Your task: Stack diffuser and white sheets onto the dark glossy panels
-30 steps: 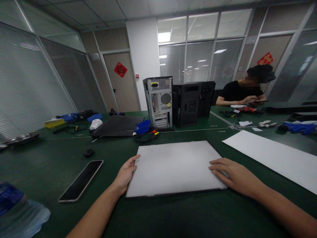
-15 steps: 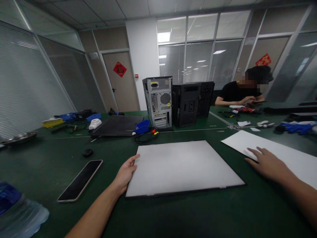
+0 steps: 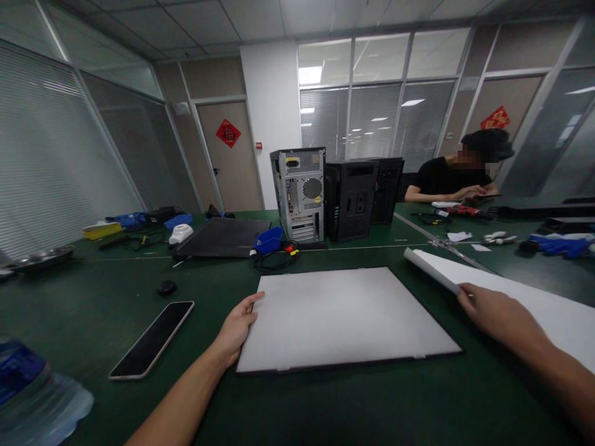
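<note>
A flat white panel with a thin dark frame lies on the green table in front of me. My left hand grips its left edge, thumb and a finger showing on the white face. To the right lies a white sheet. My right hand pinches its near left edge, which is lifted and curls up; the fingertips under it are hidden. A gap of green table separates the sheet from the framed panel.
Left of me are a phone, a round black object and a water bottle. Computer cases stand beyond the panel, near a dark flat panel and a blue tray. Across the table sits a person.
My right hand has closed from spread fingers onto the white sheet's edge and raised it, so it curls. The left hand keeps its hold on the framed panel.
</note>
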Available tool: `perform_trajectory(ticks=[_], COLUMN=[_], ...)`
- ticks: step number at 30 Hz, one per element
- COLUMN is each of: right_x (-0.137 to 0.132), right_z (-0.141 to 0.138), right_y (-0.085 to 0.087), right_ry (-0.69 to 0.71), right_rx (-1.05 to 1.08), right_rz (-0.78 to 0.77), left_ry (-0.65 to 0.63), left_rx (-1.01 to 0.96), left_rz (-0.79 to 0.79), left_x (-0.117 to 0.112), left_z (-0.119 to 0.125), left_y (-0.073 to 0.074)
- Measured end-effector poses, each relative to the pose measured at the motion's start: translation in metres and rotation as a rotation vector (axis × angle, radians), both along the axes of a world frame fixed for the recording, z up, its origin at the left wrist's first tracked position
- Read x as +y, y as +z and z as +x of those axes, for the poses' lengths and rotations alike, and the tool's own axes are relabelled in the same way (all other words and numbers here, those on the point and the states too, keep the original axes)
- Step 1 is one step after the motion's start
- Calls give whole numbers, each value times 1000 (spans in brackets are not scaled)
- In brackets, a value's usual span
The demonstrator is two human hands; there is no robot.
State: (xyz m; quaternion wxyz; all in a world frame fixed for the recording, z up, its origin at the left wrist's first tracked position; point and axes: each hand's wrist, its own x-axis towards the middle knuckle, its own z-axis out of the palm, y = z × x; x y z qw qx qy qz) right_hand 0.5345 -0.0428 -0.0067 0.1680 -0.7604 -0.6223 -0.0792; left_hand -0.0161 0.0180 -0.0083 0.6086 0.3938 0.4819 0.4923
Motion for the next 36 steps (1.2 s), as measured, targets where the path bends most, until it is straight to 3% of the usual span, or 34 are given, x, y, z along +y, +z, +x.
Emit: perform_trajectory(ticks=[2, 7, 9, 11, 17, 20, 23, 28, 36], right_x=[-3, -18, -21, -19, -4, -3, -4, -5, -2], right_z=[-26, -95, -110, -111, -67, -56, -65, -85, -70], right_y=[6, 18, 18, 15, -2, -5, -5, -3, -3], right_ry=[87, 562, 655, 640, 289, 181, 203, 387, 333], right_rx=[3, 62, 75, 68, -10, -22, -27, 15, 47], right_rz=[-34, -185, -216, -212, -116, -106, -128, -163, -201], left_ry=[-8, -14, -17, -18, -1, 0, -2, -13, -3], left_rx=[-4, -2, -2, -2, -2, -7, -4, 9, 30], left_rz=[6, 13, 13, 11, 8, 16, 26, 31, 17], left_x=[0, 1, 1, 1, 0, 0, 1, 1, -1], left_z=[-1, -2, -1, -1, 2, 1, 0, 0, 1], left_y=[-1, -2, -2, -1, 1, 0, -2, -2, 1])
